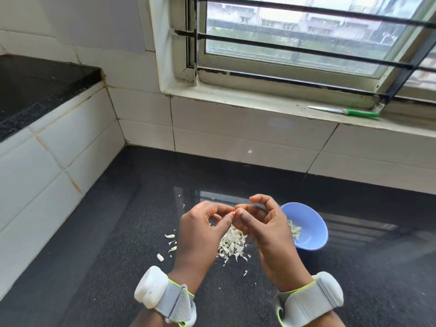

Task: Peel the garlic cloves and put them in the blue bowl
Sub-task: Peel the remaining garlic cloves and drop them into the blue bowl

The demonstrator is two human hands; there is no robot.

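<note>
Both hands meet above the black counter (118,232), fingertips together. The left hand (200,234) and right hand (264,232) each have their grip curled and pinched on something small between the thumbs; it is mostly hidden, so I cannot tell if it is a clove. A pile of skins (232,244) lies under the hands. A few cloves (169,236) lie on the counter to the left of the pile. The blue bowl (313,230) stands just right of the right hand, with peeled cloves (295,230) inside. A green-handled knife (344,111) lies on the sill (236,100)
</note>
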